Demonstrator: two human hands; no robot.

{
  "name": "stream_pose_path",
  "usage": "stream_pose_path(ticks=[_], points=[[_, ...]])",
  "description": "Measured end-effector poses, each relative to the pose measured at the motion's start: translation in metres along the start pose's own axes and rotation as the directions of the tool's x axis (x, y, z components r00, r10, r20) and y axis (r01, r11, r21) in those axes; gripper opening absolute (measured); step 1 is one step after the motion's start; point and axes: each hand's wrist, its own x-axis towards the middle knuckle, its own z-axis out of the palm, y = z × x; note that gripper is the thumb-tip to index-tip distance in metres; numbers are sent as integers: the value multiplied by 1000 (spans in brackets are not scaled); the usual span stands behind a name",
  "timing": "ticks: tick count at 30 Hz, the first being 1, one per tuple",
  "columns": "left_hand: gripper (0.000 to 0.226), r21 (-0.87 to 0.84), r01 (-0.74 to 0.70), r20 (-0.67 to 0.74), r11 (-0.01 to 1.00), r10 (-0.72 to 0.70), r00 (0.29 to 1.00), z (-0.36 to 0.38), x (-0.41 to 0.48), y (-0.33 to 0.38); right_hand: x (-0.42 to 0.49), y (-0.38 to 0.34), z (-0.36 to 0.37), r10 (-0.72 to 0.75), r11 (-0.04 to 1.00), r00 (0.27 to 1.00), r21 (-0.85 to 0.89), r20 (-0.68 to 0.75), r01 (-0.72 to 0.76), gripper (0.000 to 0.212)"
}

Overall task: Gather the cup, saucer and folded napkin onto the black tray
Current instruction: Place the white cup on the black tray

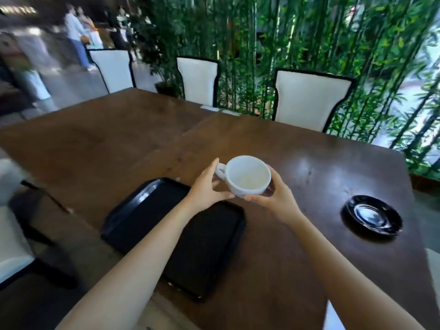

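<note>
A white cup (247, 178) with its handle to the left is held between both my hands above the brown table (119, 139). My left hand (206, 186) grips the handle side. My right hand (277, 196) cups the right side and bottom. The black tray (142, 210) lies just below and to the left of the cup, partly under my left forearm. A black glossy saucer (372, 215) sits on the table far to the right. I see no folded napkin near my hands.
Three white chairs with black trim (307, 101) stand along the far side. Two small white cards (220, 110) lie at the far table edge. Green bamboo fills the background at right, people stand at the far left. Another chair (14, 234) is at my left.
</note>
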Motion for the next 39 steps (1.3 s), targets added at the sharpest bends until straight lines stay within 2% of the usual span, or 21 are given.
stream_pose_path(ticks=[4,8,11,16,21,26,39], points=[[93,-7,34,-83,999,-34,996,-52,-4,-35,12,1,62,41,999,999,29,-16,-40,86],[90,-41,114,-68,993,-117,991,-88,-4,-67,20,9,111,79,996,997,48,0,-79,83],[91,-77,177,-59,981,-182,982,-102,-4,-90,28,17,138,94,995,995,25,31,-95,83],[89,-99,258,-119,961,-269,956,-110,-3,-132,43,42,172,124,992,986,-49,111,-119,82],[87,-114,339,-161,934,-355,921,-114,8,-170,63,78,198,189,980,968,-89,165,-176,87],[85,-142,388,-175,911,-409,896,-112,27,-195,76,104,215,219,973,964,-107,150,-204,87],[83,-213,399,-69,892,-421,904,-113,53,-223,81,132,230,232,970,971,-93,61,-226,90]])
